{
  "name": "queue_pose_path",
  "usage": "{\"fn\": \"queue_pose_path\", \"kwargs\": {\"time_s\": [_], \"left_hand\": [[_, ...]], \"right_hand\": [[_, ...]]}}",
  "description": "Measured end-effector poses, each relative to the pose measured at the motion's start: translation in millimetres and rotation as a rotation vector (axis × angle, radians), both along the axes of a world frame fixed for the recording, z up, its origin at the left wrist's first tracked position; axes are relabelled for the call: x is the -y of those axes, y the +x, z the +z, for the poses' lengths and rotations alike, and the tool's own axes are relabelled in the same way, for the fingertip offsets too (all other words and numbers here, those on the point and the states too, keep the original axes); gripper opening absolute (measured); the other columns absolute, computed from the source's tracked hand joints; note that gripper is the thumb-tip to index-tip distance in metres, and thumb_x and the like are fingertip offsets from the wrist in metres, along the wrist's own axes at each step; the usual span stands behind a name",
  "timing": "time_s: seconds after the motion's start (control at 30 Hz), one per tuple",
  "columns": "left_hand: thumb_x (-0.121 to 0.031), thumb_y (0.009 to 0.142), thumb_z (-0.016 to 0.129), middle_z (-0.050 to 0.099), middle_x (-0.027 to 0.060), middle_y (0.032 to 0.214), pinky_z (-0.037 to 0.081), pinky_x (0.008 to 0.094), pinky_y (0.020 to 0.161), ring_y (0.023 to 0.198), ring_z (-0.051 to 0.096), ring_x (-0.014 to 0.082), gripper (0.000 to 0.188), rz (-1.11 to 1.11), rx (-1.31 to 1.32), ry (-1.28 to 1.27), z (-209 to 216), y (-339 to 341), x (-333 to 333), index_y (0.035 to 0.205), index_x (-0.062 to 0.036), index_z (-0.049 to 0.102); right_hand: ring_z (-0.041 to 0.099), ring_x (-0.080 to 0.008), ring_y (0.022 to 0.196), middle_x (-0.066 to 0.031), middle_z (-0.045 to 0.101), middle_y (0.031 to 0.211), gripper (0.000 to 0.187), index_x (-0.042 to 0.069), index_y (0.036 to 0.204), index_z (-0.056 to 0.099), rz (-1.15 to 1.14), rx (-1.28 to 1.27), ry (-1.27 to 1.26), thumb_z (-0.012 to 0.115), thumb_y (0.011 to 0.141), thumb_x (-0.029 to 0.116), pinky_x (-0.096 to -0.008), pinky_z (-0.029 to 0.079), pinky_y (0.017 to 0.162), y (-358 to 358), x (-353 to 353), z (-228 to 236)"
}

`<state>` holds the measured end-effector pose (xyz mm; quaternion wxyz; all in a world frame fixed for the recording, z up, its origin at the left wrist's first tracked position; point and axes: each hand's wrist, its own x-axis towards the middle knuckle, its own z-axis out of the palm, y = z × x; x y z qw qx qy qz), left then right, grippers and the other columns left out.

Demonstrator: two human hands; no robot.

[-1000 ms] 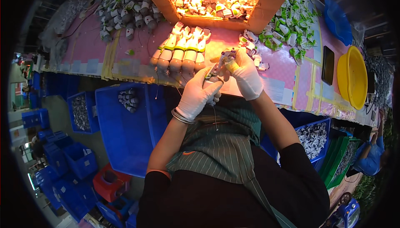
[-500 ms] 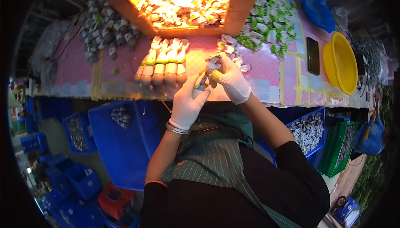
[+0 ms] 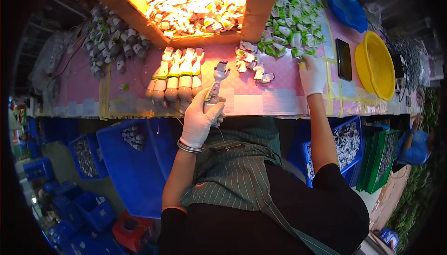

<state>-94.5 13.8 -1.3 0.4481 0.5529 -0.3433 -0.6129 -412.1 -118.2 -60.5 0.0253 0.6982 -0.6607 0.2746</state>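
Note:
My left hand point(image 3: 197, 121), in a white glove, is closed around a white-and-grey plastic toy arm point(image 3: 217, 83). Its hand-shaped end points up and away from me; the lower end is hidden by my fingers. At the near edge of a pile of white-and-green plastic pieces point(image 3: 291, 29), my gloved right hand point(image 3: 312, 75) has its fingers bent together; what they hold, if anything, is hidden. Similar toy arms point(image 3: 179, 75) lie side by side left of the held one. Small white hand-shaped pieces point(image 3: 249, 59) lie loose between the box and my right hand.
A brightly lit cardboard box point(image 3: 200, 38) of small parts stands at the back. Grey-and-white pieces point(image 3: 114, 40) are heaped on the left. A phone point(image 3: 343, 59), a yellow basin point(image 3: 375, 66) and a blue basin point(image 3: 347, 10) lie to the right. Blue crates point(image 3: 130, 166) stand below the table.
My right hand has left the toy arm and moved right to the white-and-green pile. The toy arm, now with a hand-shaped end showing, stays in my left hand.

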Motion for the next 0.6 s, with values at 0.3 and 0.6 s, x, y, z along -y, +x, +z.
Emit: {"fn": "queue_pose_path", "kwargs": {"time_s": [0.3,0.6], "left_hand": [[-0.012,0.085,0.065,0.06,0.0035,0.078,0.047,0.021,0.052,0.061,0.058,0.0069,0.027,0.064,0.094,-0.143,2.2,5.9,1.3,0.108,-0.0013,0.056],[-0.007,0.077,0.069,0.062,0.0084,0.095,0.049,0.0289,0.082,0.091,0.061,0.0159,0.047,0.083,0.476,-0.307,2.0,18.0,-9.7,0.122,0.0004,0.055]], "right_hand": [[0.061,-0.0155,0.091,-0.0072,0.06,0.099,0.023,0.001,0.104,0.064,0.83,0.666,0.3,0.065,0.082,-0.005,-0.0265,0.05,0.081,116.5,-38.7,35.1],[0.061,-0.0163,0.1,-0.0104,0.06,0.11,0.049,-0.003,0.122,0.048,0.709,1.273,0.971,0.07,0.078,-0.004,-0.0293,0.05,0.087,174.5,-59.5,54.0]]}}
